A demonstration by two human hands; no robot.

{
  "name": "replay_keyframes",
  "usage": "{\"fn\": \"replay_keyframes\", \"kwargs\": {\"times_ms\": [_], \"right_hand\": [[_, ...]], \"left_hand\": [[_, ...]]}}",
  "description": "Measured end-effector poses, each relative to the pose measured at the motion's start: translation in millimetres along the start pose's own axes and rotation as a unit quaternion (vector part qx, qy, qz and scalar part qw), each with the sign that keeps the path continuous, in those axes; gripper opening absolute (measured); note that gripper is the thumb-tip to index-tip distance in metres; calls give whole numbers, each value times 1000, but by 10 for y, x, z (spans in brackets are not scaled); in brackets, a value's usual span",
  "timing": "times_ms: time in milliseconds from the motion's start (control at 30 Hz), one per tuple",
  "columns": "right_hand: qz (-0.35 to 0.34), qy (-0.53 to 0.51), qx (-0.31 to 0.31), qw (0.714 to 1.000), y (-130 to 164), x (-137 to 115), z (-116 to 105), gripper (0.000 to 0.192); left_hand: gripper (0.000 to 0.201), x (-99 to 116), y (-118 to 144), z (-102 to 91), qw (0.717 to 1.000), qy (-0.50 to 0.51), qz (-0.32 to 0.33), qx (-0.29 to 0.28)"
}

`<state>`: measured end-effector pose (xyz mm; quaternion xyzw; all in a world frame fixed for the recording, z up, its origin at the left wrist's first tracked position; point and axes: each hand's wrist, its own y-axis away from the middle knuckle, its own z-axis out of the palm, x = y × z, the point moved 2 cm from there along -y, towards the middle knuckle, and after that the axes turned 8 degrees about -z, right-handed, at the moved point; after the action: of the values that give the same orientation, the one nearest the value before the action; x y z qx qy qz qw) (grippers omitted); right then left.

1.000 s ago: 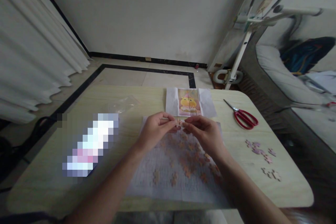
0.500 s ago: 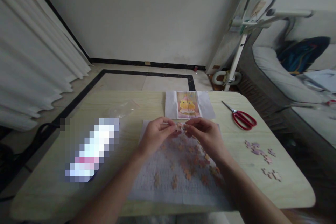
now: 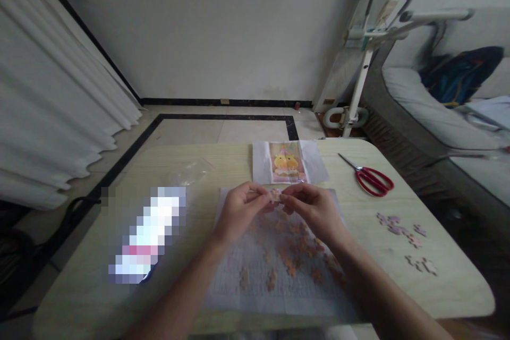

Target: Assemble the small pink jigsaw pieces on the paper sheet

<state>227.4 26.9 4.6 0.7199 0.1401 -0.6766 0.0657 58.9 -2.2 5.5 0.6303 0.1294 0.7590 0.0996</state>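
A person's left hand and right hand, each with a narrow grip, hold small, pale, knobbed puzzle pieces between them, their exact number too small to tell, above a white paper sheet strewn with flat orange puzzle pieces on a pale wood-grain table. Just beyond the hands lies a creased white print of a yellow cartoon animal; to the right, red-handled metal scissors rest near a cluster of purplish puzzle pieces.
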Motion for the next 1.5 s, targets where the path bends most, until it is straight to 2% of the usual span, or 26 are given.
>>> {"fn": "replay_keyframes", "kwargs": {"times_ms": [433,567,667,867,1033,1500], "right_hand": [[-11,9,-16,1000,16,-46,-13,20],[-12,5,-23,1000,20,-26,-19,20],[-23,14,-28,999,21,-26,-20,20],[-35,15,-43,998,17,13,-38,19],[-49,16,-55,997,8,36,-61,15],[-91,81,-75,990,-12,-2,-59,13]], "left_hand": [[31,6,24,13,1000,-11,-2,-8],[27,48,41,31,1000,-26,1,11],[19,98,64,55,998,-48,17,29],[8,80,76,65,994,-83,61,28],[11,20,52,12,985,-126,110,34],[14,-3,64,-38,954,-240,170,67]]}}
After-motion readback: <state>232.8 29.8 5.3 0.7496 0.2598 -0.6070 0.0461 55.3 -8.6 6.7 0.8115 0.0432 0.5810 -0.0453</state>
